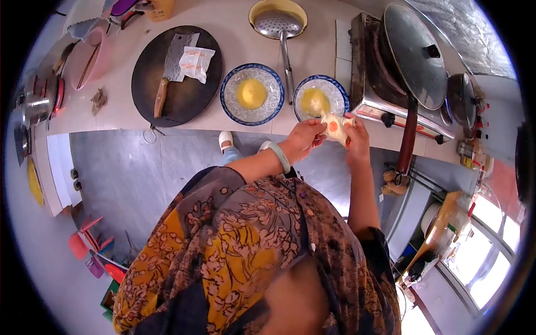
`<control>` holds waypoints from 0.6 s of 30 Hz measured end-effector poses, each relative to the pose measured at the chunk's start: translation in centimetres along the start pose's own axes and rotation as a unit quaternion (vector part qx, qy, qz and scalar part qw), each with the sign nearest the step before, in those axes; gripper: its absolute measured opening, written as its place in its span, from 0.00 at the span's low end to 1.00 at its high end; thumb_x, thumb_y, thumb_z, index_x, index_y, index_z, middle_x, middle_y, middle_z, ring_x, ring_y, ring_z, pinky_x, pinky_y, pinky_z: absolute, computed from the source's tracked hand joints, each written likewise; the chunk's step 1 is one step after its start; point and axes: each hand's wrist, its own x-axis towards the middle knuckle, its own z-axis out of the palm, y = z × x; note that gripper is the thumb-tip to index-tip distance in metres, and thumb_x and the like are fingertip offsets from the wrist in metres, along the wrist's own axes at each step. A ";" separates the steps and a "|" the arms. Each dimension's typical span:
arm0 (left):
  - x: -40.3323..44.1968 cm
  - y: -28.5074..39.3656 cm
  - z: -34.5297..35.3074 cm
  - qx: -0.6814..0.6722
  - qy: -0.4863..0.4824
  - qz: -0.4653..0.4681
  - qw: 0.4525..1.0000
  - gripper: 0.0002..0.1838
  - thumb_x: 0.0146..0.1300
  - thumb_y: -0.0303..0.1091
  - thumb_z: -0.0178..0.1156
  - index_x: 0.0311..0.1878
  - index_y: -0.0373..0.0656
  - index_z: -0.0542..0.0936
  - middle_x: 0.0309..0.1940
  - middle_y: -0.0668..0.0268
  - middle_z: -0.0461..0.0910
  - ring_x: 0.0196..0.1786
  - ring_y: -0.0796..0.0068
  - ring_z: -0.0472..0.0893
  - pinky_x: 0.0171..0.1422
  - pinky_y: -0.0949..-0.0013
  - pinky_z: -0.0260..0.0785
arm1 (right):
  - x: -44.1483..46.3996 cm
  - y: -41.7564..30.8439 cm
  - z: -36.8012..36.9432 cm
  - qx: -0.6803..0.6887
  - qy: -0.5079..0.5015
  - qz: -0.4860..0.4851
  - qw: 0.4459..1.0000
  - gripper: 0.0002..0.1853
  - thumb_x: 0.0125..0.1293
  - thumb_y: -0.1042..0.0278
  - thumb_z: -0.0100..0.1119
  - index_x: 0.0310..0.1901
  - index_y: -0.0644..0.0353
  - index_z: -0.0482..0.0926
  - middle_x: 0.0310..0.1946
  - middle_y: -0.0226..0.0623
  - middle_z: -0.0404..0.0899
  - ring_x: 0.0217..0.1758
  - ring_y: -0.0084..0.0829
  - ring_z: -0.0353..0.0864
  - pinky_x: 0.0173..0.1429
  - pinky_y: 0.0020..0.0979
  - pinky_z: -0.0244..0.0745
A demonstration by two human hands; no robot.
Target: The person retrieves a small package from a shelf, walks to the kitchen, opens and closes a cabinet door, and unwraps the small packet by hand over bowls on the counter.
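Between my two hands, just over the near edge of the right bowl, is a small pale packet (335, 128) with an orange mark. My left hand (304, 138) pinches its left side, and my right hand (356, 135) grips its right side. The blue-rimmed right bowl (338, 96) holds something yellow with a pale heap on it. Left of it, a matching bowl (234, 84) holds a yellow substance.
A round dark board (192, 103) bears a cleaver (172, 61) and a white packet (196, 62). A skimmer (286, 53) rests in a cream basin (254, 11). At right, a stove (368, 103) carries a pan with a glass lid (416, 56); its handle (408, 137) overhangs the counter edge.
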 end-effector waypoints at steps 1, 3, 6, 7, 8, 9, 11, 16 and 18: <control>0.2 -0.1 -0.2 -0.007 0.000 0.003 1.000 0.05 0.68 0.33 0.56 0.41 0.44 0.77 0.32 0.71 0.78 0.32 0.83 0.75 0.37 0.77 0.68 | 0.4 0.1 -0.6 -0.018 -0.026 0.011 0.999 0.08 0.66 0.69 0.55 0.43 0.62 0.78 0.31 0.25 0.77 0.31 0.15 0.72 0.34 0.20 0.67; 0.6 -0.4 -0.8 -0.021 -0.001 0.009 1.000 0.05 0.68 0.33 0.55 0.41 0.43 0.76 0.32 0.71 0.78 0.32 0.82 0.75 0.37 0.77 0.69 | 0.9 0.3 -0.7 -0.055 -0.053 0.016 0.997 0.08 0.66 0.70 0.55 0.42 0.62 0.78 0.30 0.26 0.77 0.30 0.15 0.72 0.33 0.19 0.67; 0.3 -0.7 -0.6 -0.026 0.012 0.005 1.000 0.06 0.69 0.32 0.53 0.43 0.41 0.76 0.32 0.69 0.78 0.32 0.80 0.76 0.38 0.77 0.70 | 1.2 0.2 -0.5 -0.114 -0.040 -0.001 0.993 0.07 0.66 0.70 0.55 0.42 0.62 0.78 0.31 0.27 0.78 0.30 0.15 0.72 0.33 0.19 0.68; 0.1 -0.6 -0.3 -0.034 0.013 -0.001 0.999 0.07 0.70 0.33 0.52 0.43 0.40 0.76 0.33 0.69 0.78 0.33 0.80 0.77 0.38 0.77 0.71 | 1.2 0.0 -0.3 -0.134 -0.026 -0.006 0.991 0.07 0.66 0.70 0.56 0.41 0.62 0.78 0.31 0.27 0.78 0.30 0.15 0.72 0.34 0.19 0.68; -0.2 -0.5 0.1 -0.042 0.014 -0.009 0.999 0.08 0.70 0.33 0.51 0.44 0.39 0.76 0.33 0.68 0.78 0.33 0.79 0.77 0.39 0.77 0.71 | 1.3 -0.1 -0.2 -0.153 -0.011 -0.010 0.988 0.07 0.67 0.70 0.56 0.41 0.62 0.78 0.31 0.28 0.78 0.30 0.15 0.73 0.34 0.20 0.69; -0.4 -0.3 0.4 -0.049 0.014 -0.016 0.999 0.09 0.70 0.33 0.50 0.45 0.38 0.76 0.34 0.67 0.78 0.34 0.79 0.77 0.40 0.77 0.72 | 1.3 -0.1 0.1 -0.140 -0.004 -0.014 0.990 0.07 0.67 0.69 0.56 0.41 0.63 0.78 0.31 0.28 0.78 0.30 0.15 0.73 0.34 0.20 0.69; 0.0 -0.3 0.2 -0.045 0.004 -0.027 0.999 0.11 0.71 0.34 0.49 0.47 0.37 0.75 0.36 0.66 0.79 0.36 0.78 0.77 0.42 0.75 0.72 | 1.3 0.0 0.5 -0.114 0.010 -0.021 0.993 0.07 0.67 0.68 0.56 0.41 0.64 0.77 0.31 0.28 0.78 0.31 0.16 0.73 0.35 0.21 0.70; 0.1 -0.7 0.2 -0.032 0.000 -0.010 0.999 0.11 0.71 0.34 0.49 0.47 0.38 0.76 0.37 0.66 0.78 0.37 0.79 0.77 0.43 0.74 0.71 | 1.2 -0.1 1.2 -0.165 0.001 -0.039 0.985 0.07 0.65 0.70 0.56 0.43 0.62 0.77 0.31 0.30 0.78 0.31 0.17 0.74 0.33 0.23 0.71; -0.1 -0.4 0.8 -0.017 0.033 0.006 0.999 0.10 0.70 0.34 0.50 0.45 0.38 0.76 0.37 0.67 0.78 0.35 0.79 0.76 0.42 0.75 0.71 | 1.3 -0.3 1.1 -0.195 0.000 -0.042 0.980 0.08 0.64 0.71 0.56 0.44 0.60 0.76 0.30 0.31 0.77 0.30 0.17 0.74 0.31 0.23 0.70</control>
